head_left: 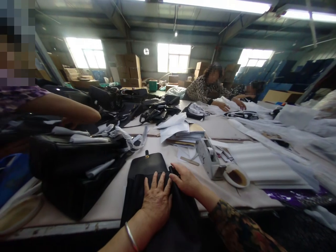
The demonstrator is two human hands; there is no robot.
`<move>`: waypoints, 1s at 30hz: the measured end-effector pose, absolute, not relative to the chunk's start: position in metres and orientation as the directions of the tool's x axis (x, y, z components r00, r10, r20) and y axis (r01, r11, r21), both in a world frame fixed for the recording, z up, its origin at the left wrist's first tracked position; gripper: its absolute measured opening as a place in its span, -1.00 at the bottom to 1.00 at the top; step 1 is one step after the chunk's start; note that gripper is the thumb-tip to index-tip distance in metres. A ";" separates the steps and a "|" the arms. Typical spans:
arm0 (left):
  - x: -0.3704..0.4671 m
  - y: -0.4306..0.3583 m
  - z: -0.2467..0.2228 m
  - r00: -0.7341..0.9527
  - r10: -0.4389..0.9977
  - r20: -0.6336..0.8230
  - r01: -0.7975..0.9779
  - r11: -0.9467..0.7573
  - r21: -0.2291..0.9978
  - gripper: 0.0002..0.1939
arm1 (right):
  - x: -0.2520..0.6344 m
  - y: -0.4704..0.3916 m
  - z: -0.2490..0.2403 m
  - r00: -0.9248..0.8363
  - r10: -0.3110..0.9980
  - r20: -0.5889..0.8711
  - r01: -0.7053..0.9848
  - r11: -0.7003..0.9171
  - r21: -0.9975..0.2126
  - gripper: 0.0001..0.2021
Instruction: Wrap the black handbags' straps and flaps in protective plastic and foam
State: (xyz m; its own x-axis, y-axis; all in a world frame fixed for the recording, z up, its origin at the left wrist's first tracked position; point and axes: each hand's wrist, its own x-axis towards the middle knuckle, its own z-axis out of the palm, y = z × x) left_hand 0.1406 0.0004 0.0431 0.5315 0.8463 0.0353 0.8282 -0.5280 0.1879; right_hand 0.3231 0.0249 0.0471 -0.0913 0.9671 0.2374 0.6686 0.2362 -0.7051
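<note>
A black leather-look bag (149, 164) lies flat at the table's front edge, its lower part hanging toward me. A small tab with a gold-coloured clasp sticks up from its flap. My left hand (156, 197) rests flat on the bag, fingers spread. Just right of it, my right hand (185, 178) pinches the bag's folded right edge between thumb and fingers. To the right stand a grey tape dispenser (210, 159) and a round dish (237, 175) with brown stuff in it. A thin flat strip (189, 161) lies beyond my right hand.
A heap of black bags (78, 157) with white paper rolls fills the left, beside a co-worker's arm (70, 108). Paper stacks (181, 129) lie ahead, and white foam sheets (267, 162) at right. Two people (202, 85) work across the table.
</note>
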 end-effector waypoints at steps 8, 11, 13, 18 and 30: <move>0.137 0.000 0.033 0.510 0.857 0.081 0.844 -0.516 0.149 -0.38 | 0.323 0.048 0.026 0.045 0.981 0.189 0.667 0.112 -0.737 -0.73; 0.128 0.006 0.017 0.551 0.808 0.212 0.807 -0.580 0.114 -0.38 | 0.323 0.056 0.014 0.080 0.980 0.179 0.641 0.087 -0.763 -0.84; 0.121 0.015 0.007 0.633 0.718 0.289 0.732 -0.677 0.076 -0.40 | 0.321 0.059 0.006 0.090 0.979 0.182 0.629 0.085 -0.772 -0.88; 0.113 0.040 -0.008 0.835 0.496 0.237 0.497 -0.866 0.060 -0.33 | 0.320 0.061 0.003 0.095 0.977 0.194 0.671 0.081 -0.737 -0.86; 0.110 0.053 -0.036 0.816 0.535 0.217 0.527 -0.844 0.101 -0.26 | 0.391 0.118 0.042 0.150 0.966 0.213 0.919 -0.056 -0.391 -0.78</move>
